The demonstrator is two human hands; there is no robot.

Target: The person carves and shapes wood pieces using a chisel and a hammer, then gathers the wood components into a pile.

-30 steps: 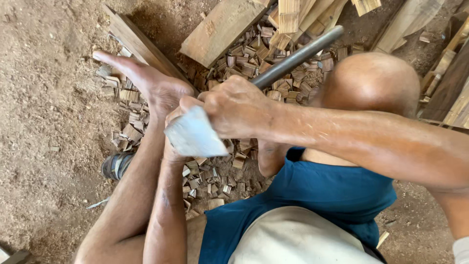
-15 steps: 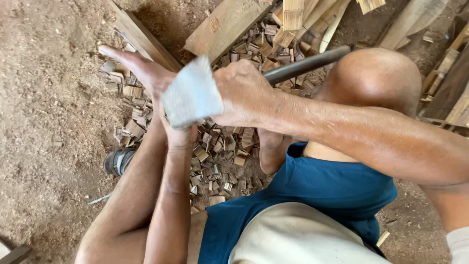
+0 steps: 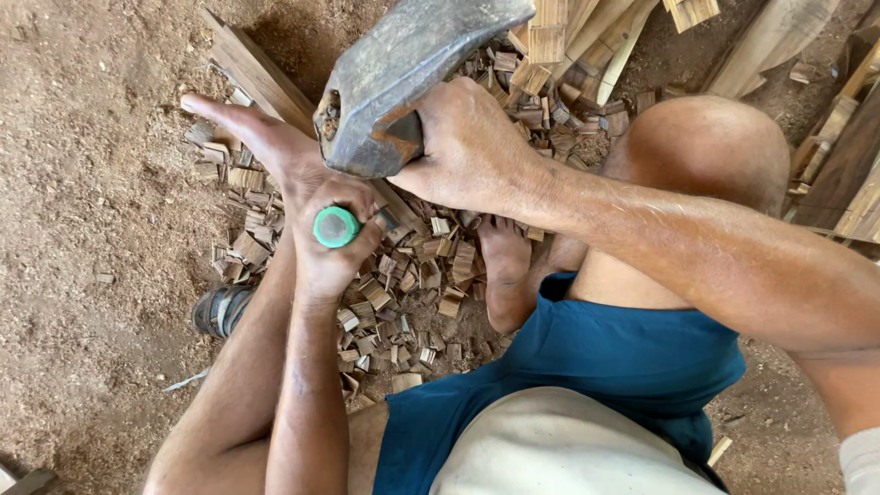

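Above scattered wood chips [image 3: 403, 284], right hand [image 3: 463, 147] grips a hammer [image 3: 403, 64]; left hand [image 3: 330, 247] clasps a green-capped chisel [image 3: 336, 226].

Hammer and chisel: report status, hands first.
Right hand gripping hammer head, raised. Left hand fisted around green-capped chisel. Wood chips underneath; bare foot close by.

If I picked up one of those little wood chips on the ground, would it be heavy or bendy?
Probably light: each of the wood chips is small and thin beside the left hand. Likely stiff, not floppy, since they lie flat with square-cut edges. Being flat, they probably would not roll, only slide on the dusty ground.
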